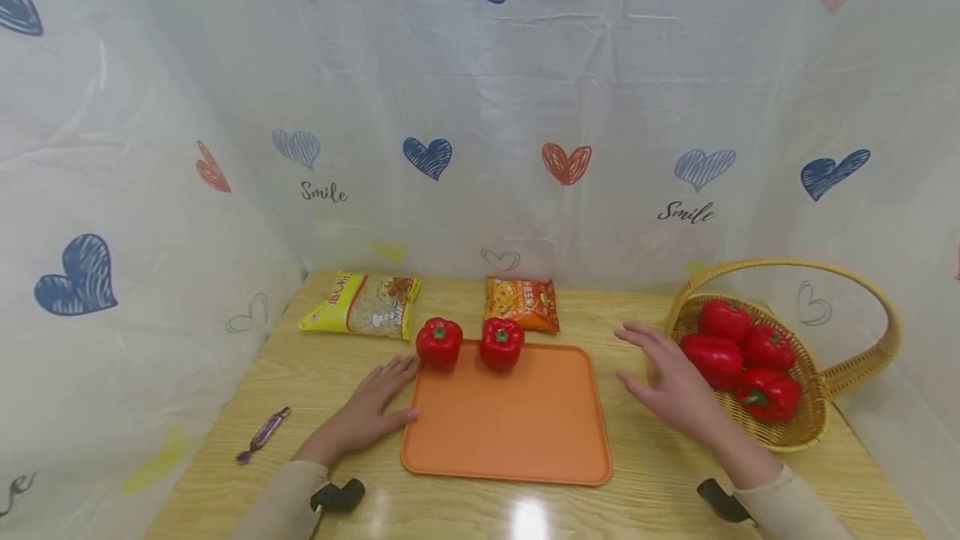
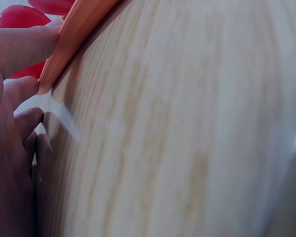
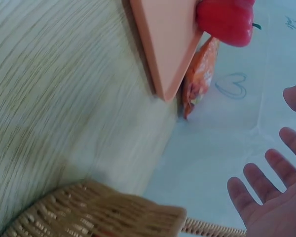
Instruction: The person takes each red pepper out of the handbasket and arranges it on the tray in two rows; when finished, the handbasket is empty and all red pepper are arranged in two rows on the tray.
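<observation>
An orange tray (image 1: 510,423) lies on the table, with two red bell peppers, one at its back left corner (image 1: 439,343) and one beside it along the back edge (image 1: 502,344). My left hand (image 1: 367,411) touches the tray's left edge with its fingers extended; the left wrist view shows the thumb and fingertips at the orange rim (image 2: 64,49). My right hand (image 1: 671,382) hovers between the tray and a wicker basket (image 1: 813,432), its fingers spread and holding nothing. Several red bell peppers (image 1: 768,394) fill the basket.
A yellow snack bag (image 1: 363,305) and an orange snack packet (image 1: 521,303) lie behind the tray. A purple wrapped candy (image 1: 262,435) lies at the left. The basket's tall handle (image 1: 888,340) arches over its right side. A white curtain (image 1: 487,107) encloses the back and sides.
</observation>
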A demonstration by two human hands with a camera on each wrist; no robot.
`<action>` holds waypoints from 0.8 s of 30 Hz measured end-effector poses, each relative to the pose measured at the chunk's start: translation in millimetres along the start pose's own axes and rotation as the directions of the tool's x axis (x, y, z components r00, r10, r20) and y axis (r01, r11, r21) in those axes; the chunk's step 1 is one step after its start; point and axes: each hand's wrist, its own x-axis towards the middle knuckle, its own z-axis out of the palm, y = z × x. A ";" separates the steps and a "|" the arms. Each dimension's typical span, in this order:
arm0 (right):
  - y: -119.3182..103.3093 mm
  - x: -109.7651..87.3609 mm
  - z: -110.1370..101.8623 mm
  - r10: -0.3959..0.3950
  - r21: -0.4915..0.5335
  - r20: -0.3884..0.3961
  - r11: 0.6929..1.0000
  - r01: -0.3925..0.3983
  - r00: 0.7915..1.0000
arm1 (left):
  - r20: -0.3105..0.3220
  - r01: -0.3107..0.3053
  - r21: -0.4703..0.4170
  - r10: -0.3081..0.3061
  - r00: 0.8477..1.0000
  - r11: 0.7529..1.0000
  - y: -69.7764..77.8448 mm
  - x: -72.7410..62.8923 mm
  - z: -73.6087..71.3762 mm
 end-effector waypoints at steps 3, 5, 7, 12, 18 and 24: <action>3.3 -6.5 -8.4 0.029 -0.016 0.005 0.999 -0.029 1.000 | 0.002 -0.006 -0.003 0.006 1.000 1.000 0.7 0.4 0.0; 5.2 -10.9 -14.4 0.054 -0.028 0.015 0.998 -0.053 0.998 | 0.004 -0.010 -0.007 0.010 1.000 1.000 0.9 0.7 0.1; 7.4 -15.0 -20.1 0.081 -0.033 0.025 0.996 -0.080 0.996 | 0.004 -0.009 -0.009 0.009 1.000 1.000 0.8 0.9 0.1; 15.5 -23.6 -32.2 0.121 -0.022 0.032 0.993 -0.120 0.992 | -0.003 -0.005 0.011 0.005 1.000 1.000 -0.8 0.8 0.4; 26.2 -34.8 -43.0 0.156 -0.014 0.032 0.988 -0.155 0.987 | 0.003 -0.002 -0.001 0.002 1.000 1.000 0.0 1.0 -0.1; 34.9 -45.3 -53.4 0.158 -0.066 0.006 0.985 -0.157 0.987 | 0.003 0.001 -0.008 -0.001 1.000 1.000 0.4 1.1 -0.3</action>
